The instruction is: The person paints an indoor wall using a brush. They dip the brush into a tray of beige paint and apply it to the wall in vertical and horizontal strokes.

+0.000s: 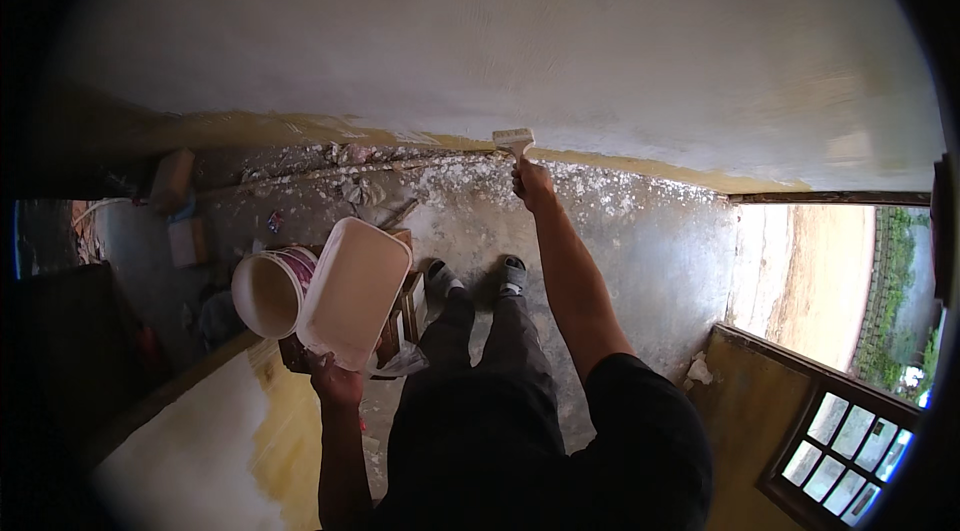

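Note:
My right hand (533,184) is closed around the handle of a wide, flat paintbrush (514,138), whose pale bristle end is at the lower part of the wall (525,43). Whitish coating covers most of that wall, with yellow-brown showing along its bottom edge and in patches. At the lower left, my left hand (335,381) grips the near end of a rectangular plastic tub (356,291), coated inside with pale paint or a similar material. Left of the tub is a round plastic bucket (271,294), pale inside. Whether the brush touches the wall cannot be told.
A wooden stool or stand (405,317) is beneath the tub, with a clear plastic bag (401,362) beside it. White splatter and debris lie on the concrete floor (465,190) along the wall. A partly whitened wall (217,418) rises at lower left; a doorway opens at right, near a paned window (844,448).

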The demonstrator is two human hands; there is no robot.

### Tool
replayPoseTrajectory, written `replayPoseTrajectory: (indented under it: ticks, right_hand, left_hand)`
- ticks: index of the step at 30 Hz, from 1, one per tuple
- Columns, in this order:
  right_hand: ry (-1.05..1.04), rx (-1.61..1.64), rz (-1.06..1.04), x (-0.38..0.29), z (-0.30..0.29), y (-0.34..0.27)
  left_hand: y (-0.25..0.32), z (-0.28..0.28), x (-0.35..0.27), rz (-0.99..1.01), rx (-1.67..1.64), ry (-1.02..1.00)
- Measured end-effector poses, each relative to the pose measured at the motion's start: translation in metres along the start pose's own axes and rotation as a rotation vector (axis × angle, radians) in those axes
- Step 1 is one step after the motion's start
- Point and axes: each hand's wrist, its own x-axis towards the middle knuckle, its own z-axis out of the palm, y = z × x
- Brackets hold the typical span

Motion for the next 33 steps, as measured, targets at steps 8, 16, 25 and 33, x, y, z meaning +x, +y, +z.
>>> replayPoseTrajectory:
  ticks: [8, 16, 25, 33]
  right_hand:
    - [-0.013, 0.293, -0.105, -0.020, 0.040, -0.086]
    - [-0.056, 0.251, -0.297, -0.182, 0.067, -0.184]
    - [-0.177, 0.250, -0.673, -0.304, 0.072, -0.208]
    - [-0.191, 0.228, -0.703, -0.140, 0.077, -0.128]
  left_hand:
    - [-0.001, 0.003, -0.003, 0.038, 0.008, 0.096]
    - [-0.020, -0.016, 0.016, -0.044, -0.214, 0.042]
    - [-0.031, -0.009, 0.033, -0.014, -0.223, -0.048]
    - [-0.023, -0.016, 0.017, -0.026, -0.164, 0.037]
